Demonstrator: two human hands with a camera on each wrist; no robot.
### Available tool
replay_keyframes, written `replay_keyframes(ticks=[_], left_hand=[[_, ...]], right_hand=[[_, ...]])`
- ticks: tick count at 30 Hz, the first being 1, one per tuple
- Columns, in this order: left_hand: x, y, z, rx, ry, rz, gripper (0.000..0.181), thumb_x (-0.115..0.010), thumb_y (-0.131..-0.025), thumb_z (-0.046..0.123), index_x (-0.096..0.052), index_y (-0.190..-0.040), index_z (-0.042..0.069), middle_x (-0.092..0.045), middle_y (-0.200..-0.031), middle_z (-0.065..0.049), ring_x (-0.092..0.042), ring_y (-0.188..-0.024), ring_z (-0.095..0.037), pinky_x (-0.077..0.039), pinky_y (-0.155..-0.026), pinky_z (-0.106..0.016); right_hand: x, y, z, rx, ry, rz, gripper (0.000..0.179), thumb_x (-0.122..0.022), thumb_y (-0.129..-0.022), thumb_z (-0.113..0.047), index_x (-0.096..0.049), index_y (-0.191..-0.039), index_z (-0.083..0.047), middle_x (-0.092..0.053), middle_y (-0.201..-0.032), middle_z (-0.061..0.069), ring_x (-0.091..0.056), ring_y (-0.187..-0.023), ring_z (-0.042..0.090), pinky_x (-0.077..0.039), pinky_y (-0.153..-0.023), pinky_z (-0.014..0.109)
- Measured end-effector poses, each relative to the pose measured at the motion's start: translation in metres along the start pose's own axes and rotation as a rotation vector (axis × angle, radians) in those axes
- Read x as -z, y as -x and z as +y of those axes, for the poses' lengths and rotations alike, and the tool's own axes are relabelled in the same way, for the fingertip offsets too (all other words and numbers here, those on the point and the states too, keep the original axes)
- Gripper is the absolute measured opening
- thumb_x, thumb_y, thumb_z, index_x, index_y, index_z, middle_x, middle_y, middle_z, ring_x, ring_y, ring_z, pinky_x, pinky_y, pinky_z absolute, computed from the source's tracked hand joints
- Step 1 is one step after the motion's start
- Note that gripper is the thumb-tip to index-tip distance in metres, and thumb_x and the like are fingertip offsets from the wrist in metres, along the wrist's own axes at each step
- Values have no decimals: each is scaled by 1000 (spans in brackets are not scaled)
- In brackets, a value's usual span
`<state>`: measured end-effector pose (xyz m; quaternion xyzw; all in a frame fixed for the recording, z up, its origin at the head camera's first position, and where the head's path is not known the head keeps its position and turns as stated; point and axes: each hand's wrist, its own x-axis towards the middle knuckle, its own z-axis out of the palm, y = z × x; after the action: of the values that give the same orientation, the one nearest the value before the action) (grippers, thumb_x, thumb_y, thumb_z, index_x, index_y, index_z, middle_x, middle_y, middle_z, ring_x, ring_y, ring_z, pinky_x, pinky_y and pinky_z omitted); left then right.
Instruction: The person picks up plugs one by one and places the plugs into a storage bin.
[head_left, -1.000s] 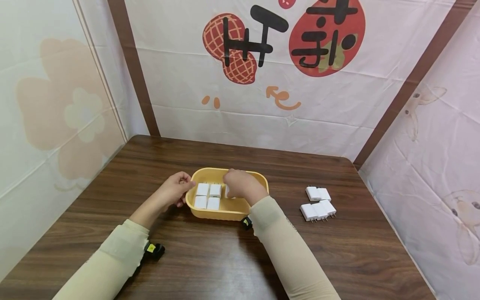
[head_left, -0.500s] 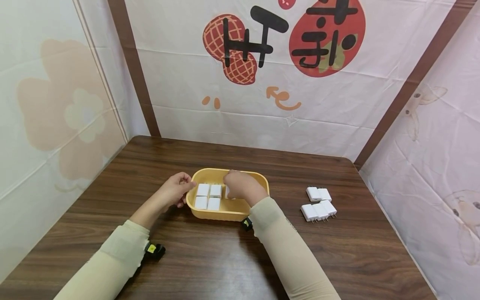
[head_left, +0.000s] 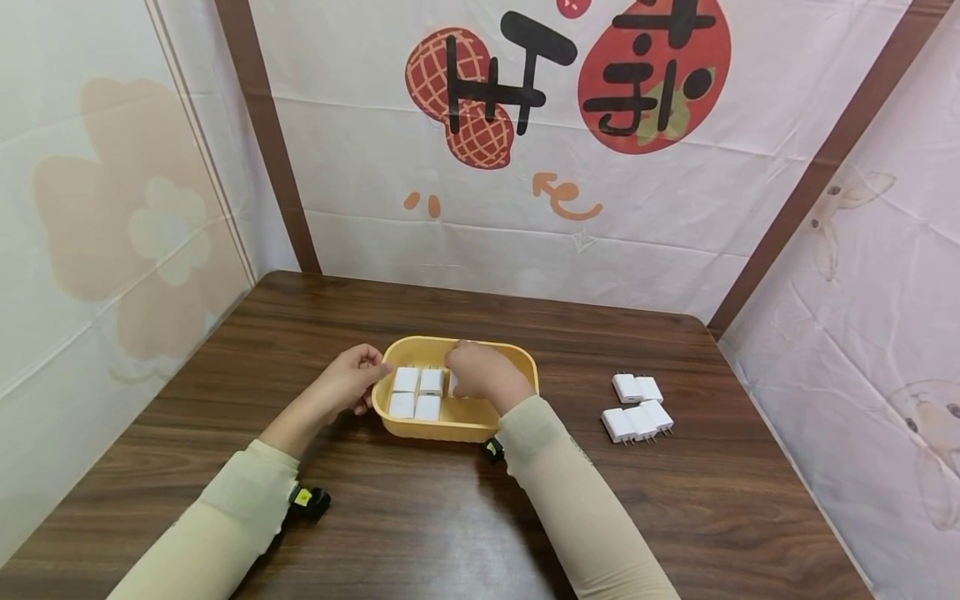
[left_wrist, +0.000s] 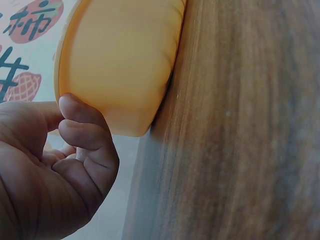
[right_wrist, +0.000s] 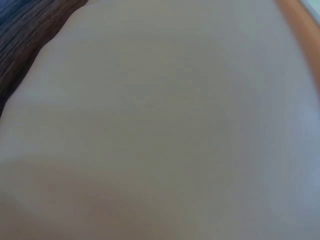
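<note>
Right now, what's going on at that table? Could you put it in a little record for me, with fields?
Surface: dark brown wood-grain table
Left hand: pinches the rim at the left end of the yellow basket
Right hand: inside the basket, at a white plug; grip hidden
Also in basket: four white plugs, two by two
On table, right: five more plugs, two behind three
Backdrop: printed cloth

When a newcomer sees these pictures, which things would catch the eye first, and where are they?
Probably the yellow oval plastic basket in the middle of the brown wood-grain table, its left rim pinched by the left hand and the right hand inside it. Four white boxy plug adapters lie in its left half. Behind, a round red print marks the white cloth backdrop at upper right.
</note>
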<state>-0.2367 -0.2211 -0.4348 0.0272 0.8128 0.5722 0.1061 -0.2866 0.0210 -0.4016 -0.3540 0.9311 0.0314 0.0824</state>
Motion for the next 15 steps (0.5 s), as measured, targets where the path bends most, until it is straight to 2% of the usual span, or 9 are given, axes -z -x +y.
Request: replay_keyframes(ticks=[5, 10, 15], left_hand=[[0, 1, 3, 4, -8, -6, 25, -51, -108, 19, -43, -116, -4, -47, -64, -4, -50, -53, -17, -44, -45, -28], [0, 2, 4, -5, 3, -7, 27, -52, -108, 21, -44, -117, -2, -48, -65, -2, -51, -53, -16, -44, -45, -28], [0, 1, 0, -6, -10, 0, 28, -54, -108, 24, -45, -117, -1, -49, -65, -1, -52, -53, -15, -45, -45, -28]], right_hand=[[2, 1, -1, -2, 0, 1, 12, -75, -92, -13, -69, -103, -12, -62, -91, -2, -50, -81, 15, -45, -76, 29], [3, 4, -2, -11, -4, 7, 13, -74, -93, -14, -69, -104, -12, -63, -93, -2, -50, -81, 15, -44, -75, 29], [3, 6, -3, -15, -22, 30, 16, -74, -94, -15, -70, -109, -11, -66, -107, 2, -52, -84, 14, -47, -76, 29]])
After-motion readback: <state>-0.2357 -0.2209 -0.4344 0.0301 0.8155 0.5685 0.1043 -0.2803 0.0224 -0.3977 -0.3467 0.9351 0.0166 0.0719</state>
